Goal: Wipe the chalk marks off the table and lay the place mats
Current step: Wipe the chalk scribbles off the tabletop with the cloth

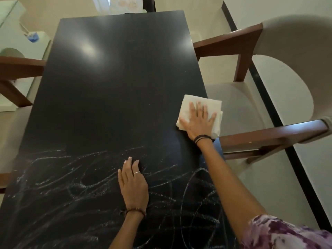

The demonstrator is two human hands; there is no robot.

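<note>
Where chalked, matte black table [115,83]

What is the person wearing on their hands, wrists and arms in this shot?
The left hand has a thin silver ring on one finger and a brown beaded bracelet at the wrist. The right hand has dark cord bands around the wrist. A purple and white patterned sleeve covers the right upper arm; both forearms are bare.

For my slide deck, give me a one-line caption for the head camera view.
Right hand presses a white cloth at the black table edge; left hand rests on chalk marks.
</note>
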